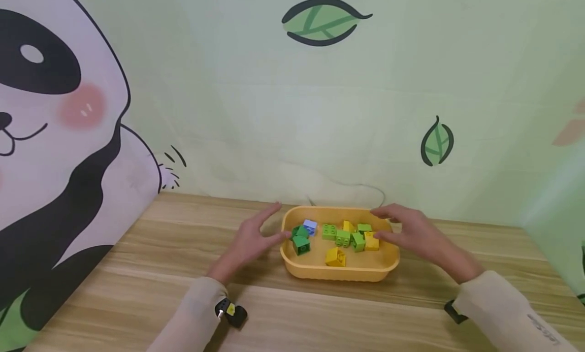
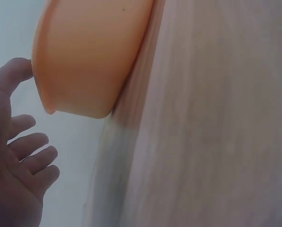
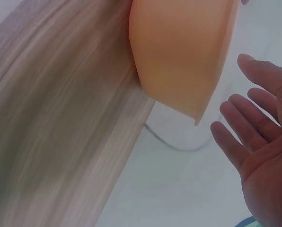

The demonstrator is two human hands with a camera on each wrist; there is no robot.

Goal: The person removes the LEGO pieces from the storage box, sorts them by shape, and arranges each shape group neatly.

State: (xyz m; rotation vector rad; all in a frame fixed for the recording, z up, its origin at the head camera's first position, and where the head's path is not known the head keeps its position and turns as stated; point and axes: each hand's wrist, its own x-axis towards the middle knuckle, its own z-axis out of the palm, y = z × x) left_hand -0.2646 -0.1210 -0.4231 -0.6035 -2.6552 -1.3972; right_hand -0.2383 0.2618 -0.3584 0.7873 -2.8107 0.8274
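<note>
An oval yellow-orange plastic basin (image 1: 340,274) stands on the wooden table, with several toy building bricks inside. Dark green bricks (image 1: 301,244) and a blue brick (image 1: 310,227) lie at its left end; light green bricks (image 1: 343,237) and yellow bricks (image 1: 335,257) lie toward the middle and right. My left hand (image 1: 250,241) is at the basin's left end, fingers spread and the thumb at the rim. On the other side my right hand (image 1: 418,235) hovers over the right end, thumb and fingers apart. Neither hand grips anything.
The wooden table (image 1: 183,250) reaches back to a pale green wall covering (image 1: 228,113) printed with a panda (image 1: 91,138) and leaves. A thin cable (image 1: 365,185) runs along the wall behind the basin. Each wrist wears a dark strapped device (image 1: 233,314).
</note>
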